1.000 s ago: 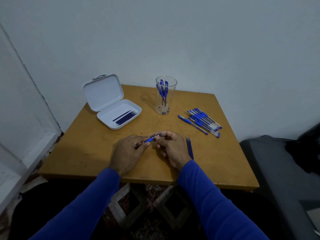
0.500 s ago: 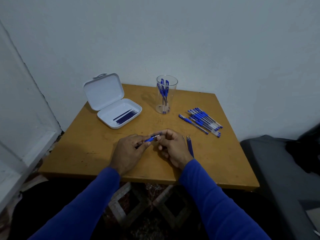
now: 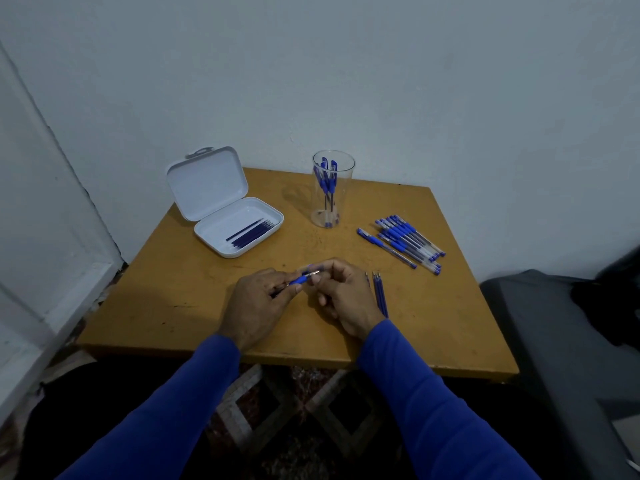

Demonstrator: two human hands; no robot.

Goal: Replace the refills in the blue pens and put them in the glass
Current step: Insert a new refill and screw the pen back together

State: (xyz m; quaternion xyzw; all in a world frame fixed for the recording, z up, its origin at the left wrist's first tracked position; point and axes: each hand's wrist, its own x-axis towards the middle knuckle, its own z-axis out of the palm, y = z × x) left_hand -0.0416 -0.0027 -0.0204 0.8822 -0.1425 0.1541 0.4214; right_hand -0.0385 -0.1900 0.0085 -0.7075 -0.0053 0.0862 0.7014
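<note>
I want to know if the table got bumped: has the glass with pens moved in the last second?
No. The glass stands at the same spot against the table's far edge, between the white case and the loose pens.

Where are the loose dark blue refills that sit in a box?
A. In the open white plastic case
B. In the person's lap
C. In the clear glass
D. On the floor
A: the thin dark blue refills lie side by side in the tray of the open white plastic case, left of the tall clear glass, which holds capped blue pens instead.
</note>
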